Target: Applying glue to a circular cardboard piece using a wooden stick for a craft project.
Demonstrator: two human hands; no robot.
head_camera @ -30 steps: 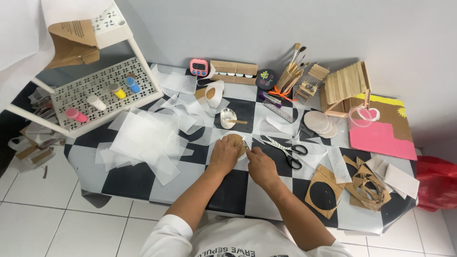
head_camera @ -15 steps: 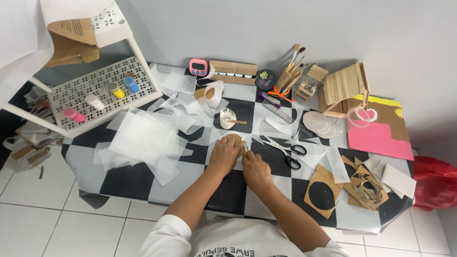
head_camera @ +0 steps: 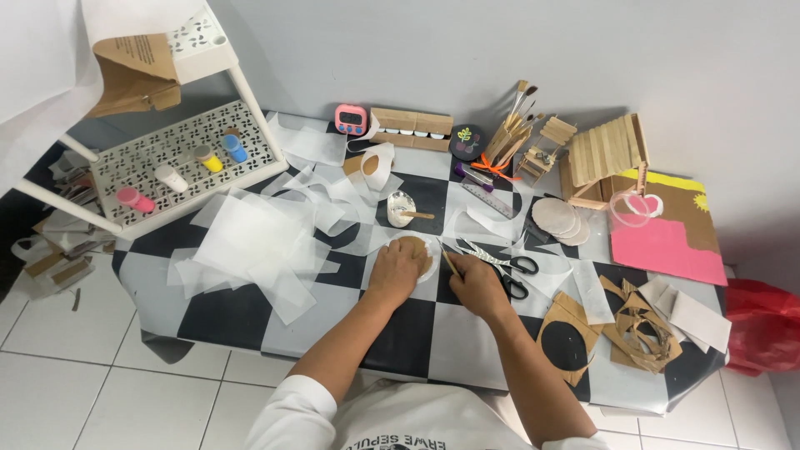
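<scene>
My left hand (head_camera: 396,271) lies flat, fingers spread, pressing a cardboard disc (head_camera: 414,247) at table (head_camera: 417,333) centre. My right hand (head_camera: 475,285), at its 3 o'clock, pinches what seems a thin stick (head_camera: 448,262); scissors (head_camera: 500,265) lie beyond.

We have 1 view, from the head, looking steeply down and forward over a checkered table (head_camera: 417,333) toward a grey wall (head_camera: 500,58) along the top of the frame. It sits high, taking in nearly the whole table. Both forearms enter from the bottom centre, hands meeting mid-frame. White floor tiles (head_camera: 67,375) show at lower left.
</scene>
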